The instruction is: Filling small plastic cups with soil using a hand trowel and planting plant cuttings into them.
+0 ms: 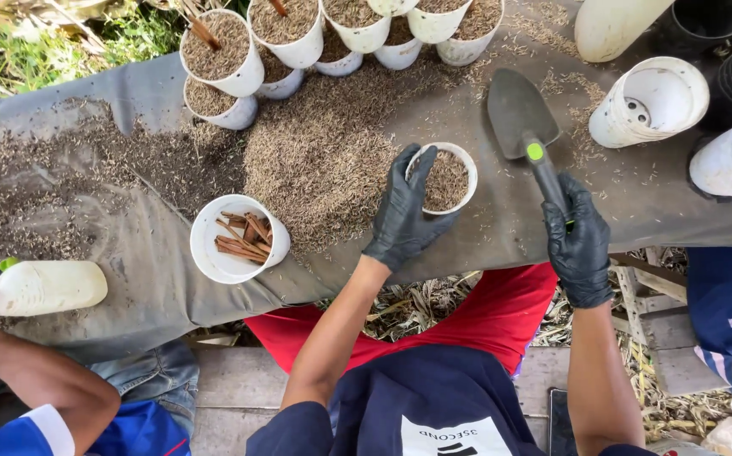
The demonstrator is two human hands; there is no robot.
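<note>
Gloved in black, the left hand point(404, 215) grasps a small white pot point(444, 178) by its near rim, fingers curled around the side; the pot stands on the grey-covered worktop point(155, 262) and is partly filled with husk mix. Just to the right of it, the right hand point(579, 245), also in a black glove, is clenched around the dark handle of a trowel point(525, 127), whose empty grey blade points away from the person, up and right of the pot and apart from it. Left of the left hand lies a loose heap of husk mix point(324, 160) spread over the worktop. Further left and nearer the person stands a white cup of brown sticks point(239, 239). Beyond the heap, a row of filled white pots point(298, 34) stands close together. Right of the trowel, an empty white pot point(649, 103) lies on its side. Far left, a white bottle point(41, 287) lies flat beside another person's arm point(37, 380).
</note>
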